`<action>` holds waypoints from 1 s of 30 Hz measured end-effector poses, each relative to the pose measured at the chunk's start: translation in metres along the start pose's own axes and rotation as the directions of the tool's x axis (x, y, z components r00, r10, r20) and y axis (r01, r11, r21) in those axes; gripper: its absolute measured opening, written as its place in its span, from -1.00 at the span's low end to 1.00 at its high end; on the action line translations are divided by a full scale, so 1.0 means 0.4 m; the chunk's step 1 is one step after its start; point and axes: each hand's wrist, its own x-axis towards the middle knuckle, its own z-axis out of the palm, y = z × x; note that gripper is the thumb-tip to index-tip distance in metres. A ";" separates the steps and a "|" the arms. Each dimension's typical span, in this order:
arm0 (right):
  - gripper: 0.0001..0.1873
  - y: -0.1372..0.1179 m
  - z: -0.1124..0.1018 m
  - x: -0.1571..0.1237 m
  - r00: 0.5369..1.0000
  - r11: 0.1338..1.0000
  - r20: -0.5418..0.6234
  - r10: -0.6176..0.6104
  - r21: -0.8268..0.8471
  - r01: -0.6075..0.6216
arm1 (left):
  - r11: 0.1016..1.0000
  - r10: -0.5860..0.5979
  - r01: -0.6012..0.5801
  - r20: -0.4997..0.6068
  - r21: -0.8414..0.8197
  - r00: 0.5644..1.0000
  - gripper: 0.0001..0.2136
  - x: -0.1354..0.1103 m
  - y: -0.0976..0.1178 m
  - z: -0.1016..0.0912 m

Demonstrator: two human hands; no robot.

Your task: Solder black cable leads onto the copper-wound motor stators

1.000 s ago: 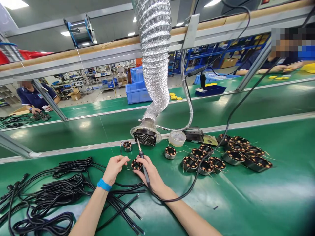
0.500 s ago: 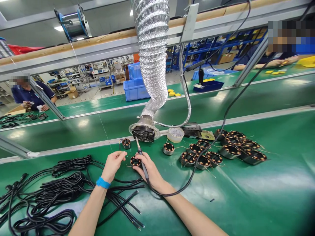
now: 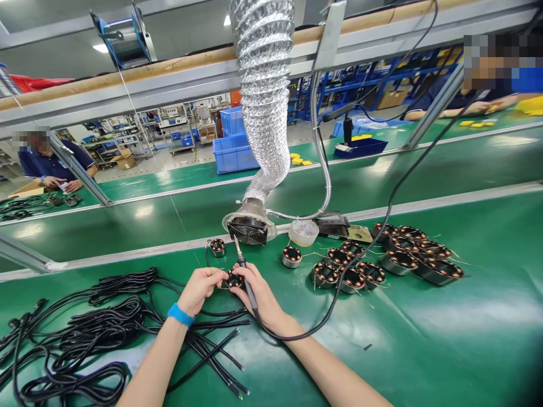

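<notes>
My right hand (image 3: 261,294) is closed round a soldering iron (image 3: 250,288), its metal tip pointing up and away towards the fan. The thumb and fingers of that hand also steady a small wound motor stator (image 3: 234,279) with copper coils. From the left, my left hand (image 3: 203,287), with a blue band at the wrist, pinches right at the stator's edge. What lies between its fingertips is too small to make out. Beyond the hands, another stator (image 3: 218,247) with leads sits on the green bench. A single stator (image 3: 292,257) stands to the right.
Bundled black cables (image 3: 102,325) cover the left side, their stripped ends below my hands. A fan (image 3: 249,230) on a foil duct (image 3: 267,113) hangs ahead. Several stators (image 3: 350,271) and a white tub (image 3: 303,232) are at right. The iron's cord (image 3: 335,299) loops across. Co-workers sit opposite.
My left hand has moved a little right and down, bringing its pinched fingertips to the stator's edge. My right hand stays in place with the soldering iron and stator.
</notes>
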 end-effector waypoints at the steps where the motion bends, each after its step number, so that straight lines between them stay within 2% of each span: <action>1: -0.59 0.000 0.000 0.000 1.000 1.000 -0.003 0.001 -0.001 -0.001 | 1.000 -0.009 0.009 0.000 -0.017 1.000 -0.51 0.003 -0.002 0.000; 3: -0.60 -0.001 0.000 0.000 1.000 1.000 -0.004 0.001 -0.006 -0.001 | 1.000 -0.016 0.016 -0.009 0.004 1.000 -0.49 0.000 -0.004 -0.007; 6: -0.60 -0.003 -0.003 0.000 1.000 1.000 -0.003 -0.004 -0.022 0.004 | 0.989 0.040 -0.037 -0.023 0.146 0.999 -0.56 -0.021 -0.002 -0.026; 9: -0.60 -0.007 -0.007 -0.001 1.000 0.999 0.004 -0.002 -0.039 0.002 | 0.968 0.060 -0.067 0.038 0.243 0.997 -0.60 -0.038 -0.002 -0.036; 12: -0.63 -0.010 -0.008 0.001 1.000 0.999 0.006 0.009 -0.039 -0.008 | 0.991 -0.009 -0.003 0.089 0.132 0.996 -0.58 -0.034 -0.006 -0.022; 14: -0.65 -0.011 -0.007 0.002 1.000 1.000 0.003 0.007 -0.030 -0.007 | 0.999 -0.031 0.031 0.094 0.009 0.995 -0.57 -0.027 -0.007 -0.006; 16: -0.67 -0.012 -0.006 0.002 1.000 1.000 -0.003 0.002 -0.017 -0.002 | 0.998 -0.034 0.038 0.078 -0.047 0.996 -0.55 -0.026 -0.003 0.001; 17: -0.66 -0.012 -0.006 0.002 1.000 1.000 -0.006 0.004 -0.011 -0.004 | 0.999 -0.027 0.028 0.056 -0.025 0.998 -0.54 -0.030 0.001 -0.001; 19: -0.65 -0.012 -0.007 0.002 1.000 1.000 -0.011 0.015 -0.001 -0.015 | 0.991 0.031 -0.032 0.015 0.127 0.999 -0.54 -0.044 0.010 -0.014; 21: -0.63 -0.014 -0.008 0.001 1.000 1.000 -0.005 0.022 0.008 -0.021 | 0.926 0.119 -0.128 0.046 0.355 0.992 -0.54 -0.062 0.013 -0.031; 24: -0.61 -0.016 -0.011 -0.001 1.000 1.000 0.003 0.019 0.016 -0.019 | 0.733 0.196 -0.306 0.242 0.607 0.950 -0.72 -0.079 -0.004 -0.037; 26: -0.60 -0.016 -0.011 -0.001 1.000 1.000 -0.009 0.017 0.016 -0.017 | 0.619 0.203 -0.399 0.352 0.677 0.914 -0.88 -0.080 -0.025 -0.024; 30: -0.61 -0.017 -0.010 0.003 0.999 1.000 -0.028 0.024 0.009 -0.024 | 0.492 0.196 -0.469 0.431 0.733 0.881 -0.88 -0.079 -0.043 0.005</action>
